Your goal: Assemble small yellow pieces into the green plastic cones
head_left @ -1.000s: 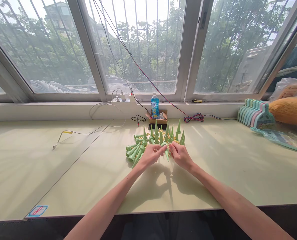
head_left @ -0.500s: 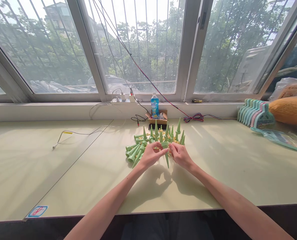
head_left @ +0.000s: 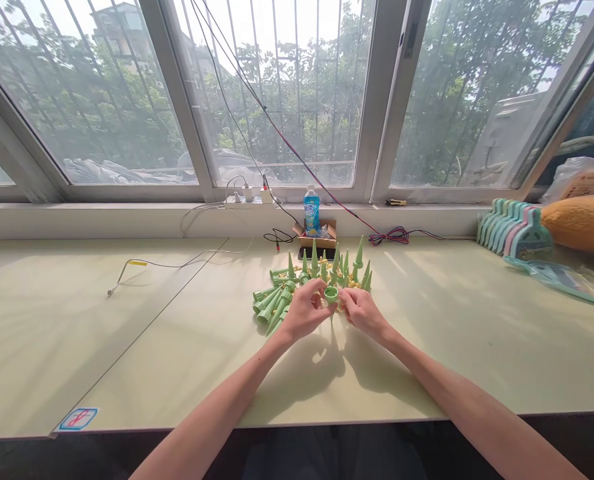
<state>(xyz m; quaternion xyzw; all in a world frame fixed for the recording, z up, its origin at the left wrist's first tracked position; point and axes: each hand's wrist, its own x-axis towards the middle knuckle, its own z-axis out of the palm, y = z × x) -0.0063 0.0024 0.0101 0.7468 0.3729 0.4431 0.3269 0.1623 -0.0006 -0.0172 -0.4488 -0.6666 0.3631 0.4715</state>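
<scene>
A green plastic cone spike (head_left: 331, 294) sits between my two hands, its round open end turned up toward me. My left hand (head_left: 304, 312) pinches it from the left and my right hand (head_left: 361, 311) meets it from the right. Whether the right fingers also hold a small part is hidden. Just behind them, several green cones stand upright (head_left: 344, 260) and several more lie in a pile (head_left: 271, 303) to the left. Small yellow pieces (head_left: 321, 268) are scattered among them.
The pale green table (head_left: 127, 333) runs up to a window sill. A blue drink bottle (head_left: 311, 211) stands by a small cardboard box (head_left: 315, 233). A yellow-tipped cable (head_left: 141, 265) lies at left, red and black wires (head_left: 391, 235) behind. Pastel plastic pieces (head_left: 511, 227) sit far right.
The cone held between my hands has turned: its tip pointed down at the table before, and its open end now faces up toward me. Both hands stay in place.
</scene>
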